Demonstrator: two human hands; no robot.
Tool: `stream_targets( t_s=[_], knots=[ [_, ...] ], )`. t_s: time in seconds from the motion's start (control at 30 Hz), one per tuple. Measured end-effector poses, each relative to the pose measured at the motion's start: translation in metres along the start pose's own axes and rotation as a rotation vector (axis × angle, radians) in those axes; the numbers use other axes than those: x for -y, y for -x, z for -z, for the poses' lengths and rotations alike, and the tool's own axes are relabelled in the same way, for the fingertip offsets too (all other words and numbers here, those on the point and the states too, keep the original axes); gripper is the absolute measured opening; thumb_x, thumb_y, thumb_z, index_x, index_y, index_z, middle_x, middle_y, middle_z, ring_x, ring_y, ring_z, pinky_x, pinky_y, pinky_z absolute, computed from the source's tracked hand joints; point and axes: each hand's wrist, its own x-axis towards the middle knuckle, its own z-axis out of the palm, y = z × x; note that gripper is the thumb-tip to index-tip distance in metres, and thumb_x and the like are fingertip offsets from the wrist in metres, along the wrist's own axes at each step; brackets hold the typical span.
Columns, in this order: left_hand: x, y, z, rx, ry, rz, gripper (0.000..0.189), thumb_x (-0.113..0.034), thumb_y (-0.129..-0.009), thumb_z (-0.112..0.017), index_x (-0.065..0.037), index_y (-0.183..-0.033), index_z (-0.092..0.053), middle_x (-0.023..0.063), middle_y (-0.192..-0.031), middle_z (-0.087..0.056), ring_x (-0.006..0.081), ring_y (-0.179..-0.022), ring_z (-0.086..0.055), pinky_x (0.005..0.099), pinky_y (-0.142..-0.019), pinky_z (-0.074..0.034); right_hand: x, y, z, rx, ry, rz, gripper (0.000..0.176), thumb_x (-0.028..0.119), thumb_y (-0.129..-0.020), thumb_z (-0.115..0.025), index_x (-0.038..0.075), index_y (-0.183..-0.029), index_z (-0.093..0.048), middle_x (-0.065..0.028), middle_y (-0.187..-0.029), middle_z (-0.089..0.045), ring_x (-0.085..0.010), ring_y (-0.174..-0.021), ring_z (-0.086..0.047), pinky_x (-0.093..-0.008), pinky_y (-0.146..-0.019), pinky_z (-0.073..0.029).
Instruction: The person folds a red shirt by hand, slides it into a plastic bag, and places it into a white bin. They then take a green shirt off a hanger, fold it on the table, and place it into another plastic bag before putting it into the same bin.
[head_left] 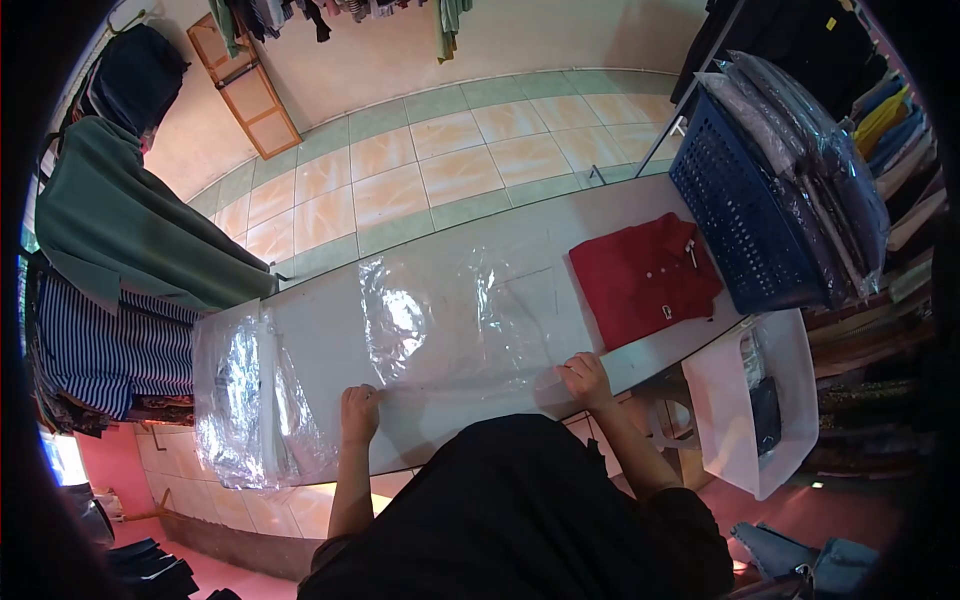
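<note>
A clear plastic bag (440, 325) lies spread on the white table, shiny with reflections. My left hand (360, 412) is closed on its near left corner, and my right hand (584, 380) pinches the near right corner. Between the two hands the bag's near edge runs along the front of the table. To the right of the bag rests a folded red polo shirt (640, 285), its buttons and collar showing. At the table's left end is a stack of clear plastic bags (245, 400), overhanging the edge.
A blue basket (735, 200) holding plastic-wrapped garments stands at the table's right end. Beside it, below table height, is a white bin (730, 410) with a dark item inside. Hanging clothes, including a green garment (140, 220), crowd the left.
</note>
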Motion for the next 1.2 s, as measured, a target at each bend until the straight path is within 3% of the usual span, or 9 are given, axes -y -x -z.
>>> stream_targets(
  t_s=[0.07,0.2,0.27,0.33,0.43,0.5,0.67,0.97,1.2],
  knots=[
    [-0.013,0.003,0.011,0.04,0.059,0.007,0.018,-0.003,-0.063,-0.053,-0.011,-0.075,-0.063,0.0048,-0.078,-0.052,0.024,-0.082,-0.051,0.0409,-0.088,-0.035,-0.001,0.003,0.001,0.226,-0.087,-0.022,0.027,0.005,-0.059,-0.055,0.005,-0.085,-0.059,-0.0066,-0.082,-0.051,-0.0254,-0.086,-0.05,-0.0375,-0.079,-0.041],
    [-0.03,-0.006,0.003,0.067,0.122,0.055,0.031,-0.017,-0.067,-0.052,-0.011,-0.097,-0.058,0.0117,-0.101,-0.049,0.0288,-0.102,-0.043,0.049,-0.098,-0.023,0.018,-0.017,0.02,0.258,-0.174,-0.157,0.027,0.006,-0.06,-0.057,0.006,-0.086,-0.06,-0.0097,-0.091,-0.054,-0.0287,-0.095,-0.049,-0.0378,-0.088,-0.038],
    [-0.04,-0.012,-0.021,0.076,0.162,0.119,0.041,-0.023,-0.071,-0.052,-0.012,-0.11,-0.053,0.0141,-0.114,-0.046,0.0308,-0.113,-0.038,0.0514,-0.1,-0.018,0.025,-0.026,0.001,0.14,-0.255,-0.215,0.042,0.012,-0.064,-0.056,0.006,-0.105,-0.054,-0.0131,-0.114,-0.048,-0.0317,-0.114,-0.039,-0.0443,-0.098,-0.028],
    [-0.055,-0.02,-0.041,0.01,-0.008,0.158,0.061,-0.037,-0.078,-0.05,-0.014,-0.131,-0.032,0.0147,-0.135,-0.027,0.0339,-0.126,-0.022,0.0526,-0.102,-0.01,0.039,-0.045,-0.022,0.197,-0.229,-0.174,0.049,0.019,-0.068,-0.057,0.006,-0.114,-0.047,-0.0141,-0.121,-0.042,-0.0322,-0.117,-0.035,-0.0465,-0.098,-0.026],
    [-0.06,-0.022,-0.049,0.144,-0.087,0.255,0.069,-0.045,-0.079,-0.047,-0.016,-0.136,-0.022,0.0131,-0.142,-0.013,0.0351,-0.13,-0.011,0.0528,-0.102,-0.009,0.037,-0.04,-0.041,0.376,-0.106,-0.104,0.063,0.034,-0.074,-0.055,0.004,-0.126,-0.034,-0.0174,-0.131,-0.032,-0.0344,-0.122,-0.029,-0.0501,-0.098,-0.023],
    [-0.061,-0.021,-0.048,0.132,-0.082,0.248,0.068,-0.043,-0.078,-0.049,-0.014,-0.135,-0.024,0.0145,-0.141,-0.016,0.0359,-0.129,-0.013,0.0529,-0.102,-0.009,0.03,-0.033,-0.046,0.491,-0.01,-0.077,0.069,0.042,-0.078,-0.052,0.002,-0.129,-0.028,-0.0196,-0.133,-0.028,-0.0363,-0.124,-0.026,-0.0514,-0.099,-0.021],
    [-0.061,-0.021,-0.047,0.104,-0.073,0.232,0.067,-0.042,-0.077,-0.049,-0.013,-0.133,-0.027,0.0156,-0.139,-0.019,0.0363,-0.128,-0.015,0.0529,-0.101,-0.01,0.014,-0.021,-0.038,0.273,0.084,-0.501,0.066,0.045,-0.08,-0.047,0.008,-0.131,-0.029,-0.0222,-0.135,-0.024,-0.039,-0.126,-0.021,-0.0551,-0.098,-0.017],
    [-0.062,-0.023,-0.045,0.119,-0.084,0.228,0.066,-0.041,-0.078,-0.049,-0.013,-0.133,-0.027,0.0152,-0.14,-0.017,0.0365,-0.128,-0.015,0.0527,-0.102,-0.009,0.018,-0.015,-0.049,0.337,0.111,-0.347,0.057,0.037,-0.081,-0.05,0.012,-0.129,-0.033,-0.0195,-0.133,-0.028,-0.0383,-0.125,-0.023,-0.0556,-0.098,-0.017],
    [-0.051,-0.019,-0.051,0.063,-0.032,0.224,0.075,-0.047,-0.075,-0.05,-0.009,-0.134,-0.023,0.0156,-0.14,-0.018,0.0356,-0.129,-0.014,0.0541,-0.101,-0.009,0.02,-0.023,-0.039,0.157,-0.188,-0.503,0.057,0.036,-0.082,-0.049,0.012,-0.131,-0.03,-0.0188,-0.134,-0.028,-0.0361,-0.124,-0.025,-0.0541,-0.098,-0.019]
  ],
)
